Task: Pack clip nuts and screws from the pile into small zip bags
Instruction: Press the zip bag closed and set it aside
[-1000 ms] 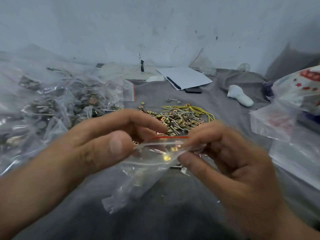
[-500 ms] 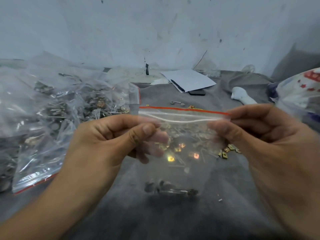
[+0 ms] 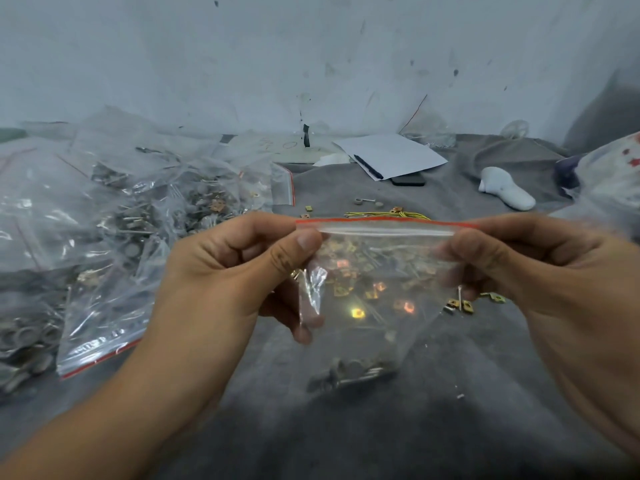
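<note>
A small zip bag point(image 3: 374, 292) is held up in the near field, stretched level between both hands. The left hand point(image 3: 221, 285) is clamped on the bag's left top corner, thumb pressed against curled fingers; the right hand point(image 3: 540, 271) pinches the right corner likewise. The red-edged zip strip point(image 3: 384, 226) is pulled taut, a hold judged suited to pressing the seal closed or checking it. A few dark screws and nuts point(image 3: 349, 374) lie gathered in the bag's hanging bottom.

Behind the bag, the pile of brass clip nuts and screws point(image 3: 460, 303) rests on the grey cloth point(image 3: 450, 427), within reach of either hand. To the left, filled zip bags point(image 3: 114, 237) are heaped together, judged to be finished output. Faint print shows on one, but cannot be read.

Farther back, a white sheet point(image 3: 394, 155) with a pen point(image 3: 369, 167) lies near the wall. No brand or legible writing is found.
</note>
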Motion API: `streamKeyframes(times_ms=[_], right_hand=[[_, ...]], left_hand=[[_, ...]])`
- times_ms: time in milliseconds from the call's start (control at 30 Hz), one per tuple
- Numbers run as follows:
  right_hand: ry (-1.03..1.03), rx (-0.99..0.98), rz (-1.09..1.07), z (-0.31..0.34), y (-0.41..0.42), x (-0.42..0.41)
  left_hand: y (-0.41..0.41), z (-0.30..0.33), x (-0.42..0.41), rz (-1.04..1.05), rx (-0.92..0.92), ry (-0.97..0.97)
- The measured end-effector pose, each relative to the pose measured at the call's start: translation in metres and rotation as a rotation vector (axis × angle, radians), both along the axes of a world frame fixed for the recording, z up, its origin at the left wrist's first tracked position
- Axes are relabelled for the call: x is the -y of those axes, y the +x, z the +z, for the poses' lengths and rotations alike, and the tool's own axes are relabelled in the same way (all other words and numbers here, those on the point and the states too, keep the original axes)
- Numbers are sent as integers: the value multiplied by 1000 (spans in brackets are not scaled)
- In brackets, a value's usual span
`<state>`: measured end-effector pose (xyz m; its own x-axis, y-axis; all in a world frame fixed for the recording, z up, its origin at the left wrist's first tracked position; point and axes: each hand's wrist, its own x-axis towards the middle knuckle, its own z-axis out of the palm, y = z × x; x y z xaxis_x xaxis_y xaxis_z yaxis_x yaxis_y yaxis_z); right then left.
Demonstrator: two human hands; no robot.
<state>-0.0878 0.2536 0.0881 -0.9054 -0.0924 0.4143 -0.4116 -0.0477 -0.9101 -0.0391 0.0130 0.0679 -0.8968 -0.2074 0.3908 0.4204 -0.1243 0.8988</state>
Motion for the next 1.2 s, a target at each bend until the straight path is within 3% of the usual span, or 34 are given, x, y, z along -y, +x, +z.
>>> streamKeyframes(times_ms=[200, 567, 767, 1200], right_hand=[[26, -13, 21, -10, -3, 3], [31, -69, 71, -8, -3, 3], [-39, 1, 178, -18, 5, 12], [-6, -41, 164, -17, 7, 10]], left_hand=[[-2, -2, 2, -1, 55, 13], [-1, -3, -1, 40, -19, -14], [-3, -9, -6, 42, -7, -53], [1, -7, -7, 30, -49, -81]])
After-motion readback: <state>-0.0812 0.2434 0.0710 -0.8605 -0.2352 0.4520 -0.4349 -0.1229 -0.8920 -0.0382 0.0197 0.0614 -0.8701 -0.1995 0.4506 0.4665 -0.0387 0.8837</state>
